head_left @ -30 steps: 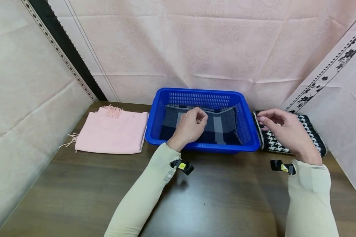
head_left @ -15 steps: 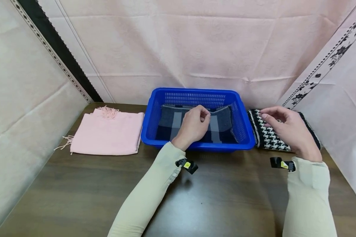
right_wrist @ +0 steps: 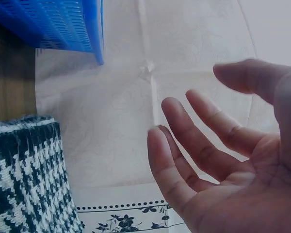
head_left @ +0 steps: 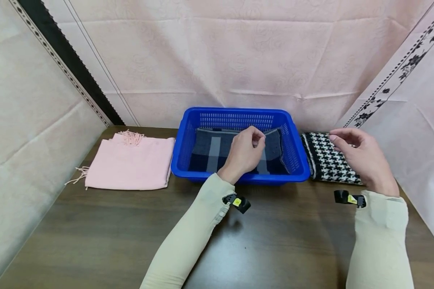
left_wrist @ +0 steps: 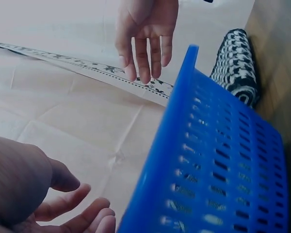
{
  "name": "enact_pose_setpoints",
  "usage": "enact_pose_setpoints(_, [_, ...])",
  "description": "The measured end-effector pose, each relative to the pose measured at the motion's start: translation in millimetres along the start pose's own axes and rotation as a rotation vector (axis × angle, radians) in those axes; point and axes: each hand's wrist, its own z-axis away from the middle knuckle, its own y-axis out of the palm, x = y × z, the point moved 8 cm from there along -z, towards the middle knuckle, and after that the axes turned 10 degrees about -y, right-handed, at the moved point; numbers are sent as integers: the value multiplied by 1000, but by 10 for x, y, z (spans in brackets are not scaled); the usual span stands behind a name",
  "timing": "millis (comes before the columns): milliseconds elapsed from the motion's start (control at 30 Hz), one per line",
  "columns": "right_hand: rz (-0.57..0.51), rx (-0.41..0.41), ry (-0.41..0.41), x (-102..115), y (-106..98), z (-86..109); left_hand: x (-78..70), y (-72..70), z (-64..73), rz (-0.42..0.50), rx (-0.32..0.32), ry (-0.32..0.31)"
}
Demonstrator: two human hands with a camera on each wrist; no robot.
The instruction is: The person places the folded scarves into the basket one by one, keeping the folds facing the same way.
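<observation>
Fingers loosely curled, holding nothing: left hand (head_left: 245,151) over the mid-frame blue perforated plastic basket (head_left: 275,179), probably raised to clear its rim; right hand (head_left: 366,156) by the folded black-and-white houndstooth knit (head_left: 324,160), frame right.

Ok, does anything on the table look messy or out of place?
Nothing looks spilled or damaged. Only the folded pink fringed cloth seems slightly untidy: pale pink strands stray past its left side.

Plaid cloth (head_left: 209,154) part. hidden by L hand (head_left: 245,151); houndstooth cloth (head_left: 329,160), nr table (head_left: 293,233) R edge, ditto by R hand (head_left: 364,159)
</observation>
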Motion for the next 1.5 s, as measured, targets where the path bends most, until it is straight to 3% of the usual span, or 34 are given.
enact_pose_setpoints(200, [-55,-70,8,-29,-89,19,-99,57,10,38,-25,43])
enact_pose_setpoints(333, [-203,-116,-5,-18,-130,21,-185,99,32,25,-41,74])
enact_pose_setpoints(433, [-258,-131,-14,-5,-157,26,-249,136,41,15,-49,94])
enact_pose_setpoints(867, [-240,-150,26,-84,-222,57,-359,293,45,10,-38,101])
enact_pose_setpoints(1133, [-136,-186,64,-154,-301,67,-442,384,40,4,-28,114])
enact_pose_setpoints(1500, [-83,-209,96,-222,-366,85,-416,503,26,-12,-9,77])
